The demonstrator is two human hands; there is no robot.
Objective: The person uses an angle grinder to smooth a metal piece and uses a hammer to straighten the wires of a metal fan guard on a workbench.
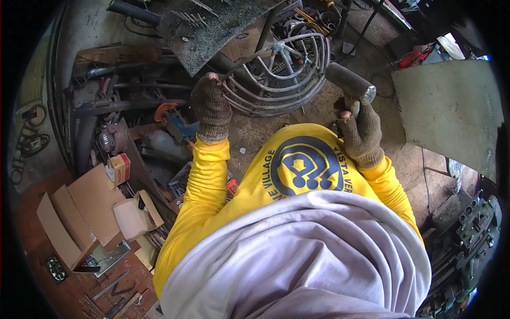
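L hand (211, 106), in a brown knit glove, is gripping the rim of a round wire cage (279, 74) – fingers closed around one of its curved metal bars, thumb side up. The cage is sitting just beyond the hand & to its right, tilted, hub w/ spokes facing the person.

R hand (361, 133), same kind of glove, is clamped shut on the handle of a hammer (350, 82); the dark cylindrical head is sticking up & out past the knuckles, its shiny face pointing right. Hammer head is hanging just right of the cage, near it – can't tell if touching.

Both sleeves are yellow, coming in from below; a pale grey cloth (303, 255) is covering the lower chest.

Beyond L hand: a dark metal plate (212, 26) w/ small bits on it, leaning over the cage. Left of L hand: an orange-and-blue tool (172, 119), pipes & scrap. Below-left of it: cardboard boxes (85, 212) on the floor. Right of R hand – a flat grey metal sheet (451, 106), well apart.
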